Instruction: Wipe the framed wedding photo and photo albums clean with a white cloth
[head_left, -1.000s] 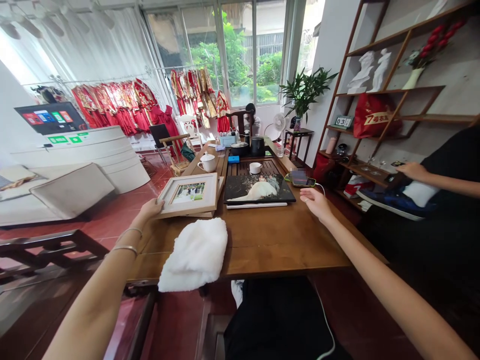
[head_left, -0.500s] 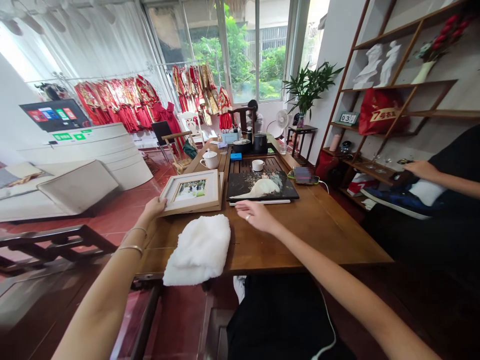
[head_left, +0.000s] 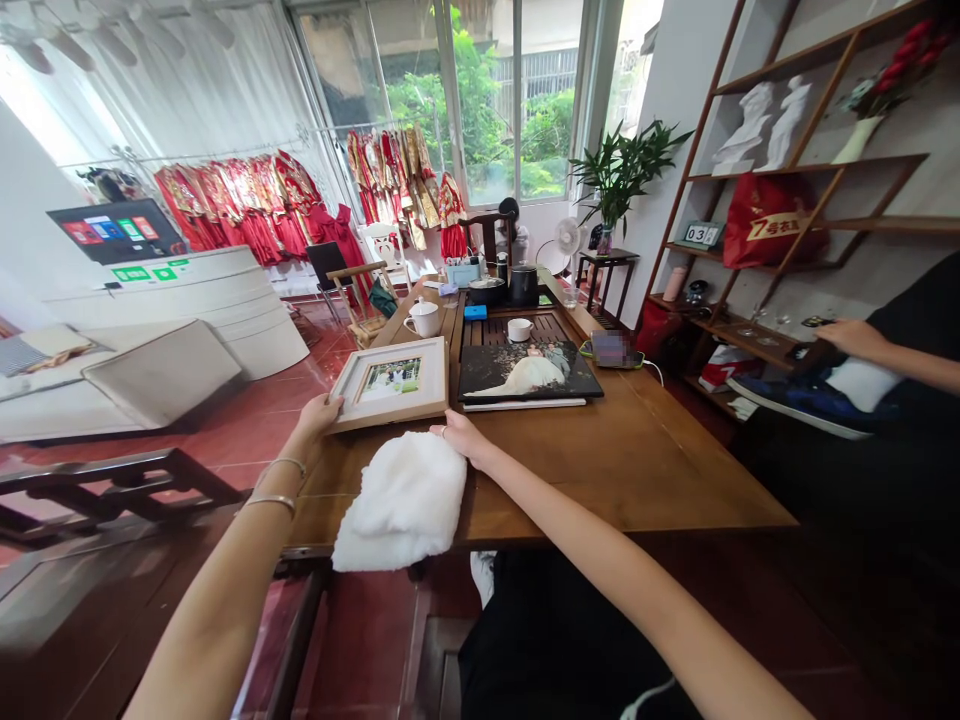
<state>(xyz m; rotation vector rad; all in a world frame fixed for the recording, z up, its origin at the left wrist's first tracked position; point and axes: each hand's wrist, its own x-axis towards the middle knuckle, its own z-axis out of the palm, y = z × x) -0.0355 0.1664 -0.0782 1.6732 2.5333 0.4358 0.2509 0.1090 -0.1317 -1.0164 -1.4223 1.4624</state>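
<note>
A light wooden picture frame [head_left: 346, 402] with a wedding photo lies at the left of the table. My left hand [head_left: 321, 412] grips its left front corner, thumb on top. At its right front corner is my right hand [head_left: 463, 438], thumb against the edge and fingers curled beneath, closed on the frame. Just in front, a folded white fluffy cloth [head_left: 405, 500] hangs partly over the table edge, close under my right fingers. To the right of the frame lies a dark photo panel [head_left: 529, 372] showing a white gown, with a thin white-edged piece beneath it.
On the wooden table [head_left: 600, 460] stand a lidded white teapot [head_left: 424, 318], a white cup [head_left: 519, 329], a blue box [head_left: 475, 313] and a phone with a cable [head_left: 611, 350]. Another person's hand [head_left: 859, 340] shows at the right, near a shelf [head_left: 795, 225].
My right hand has moved left from in front of the dark panel to the frame's right corner and closed there. The lower frame's edge, visible before at the right, no longer shows.
</note>
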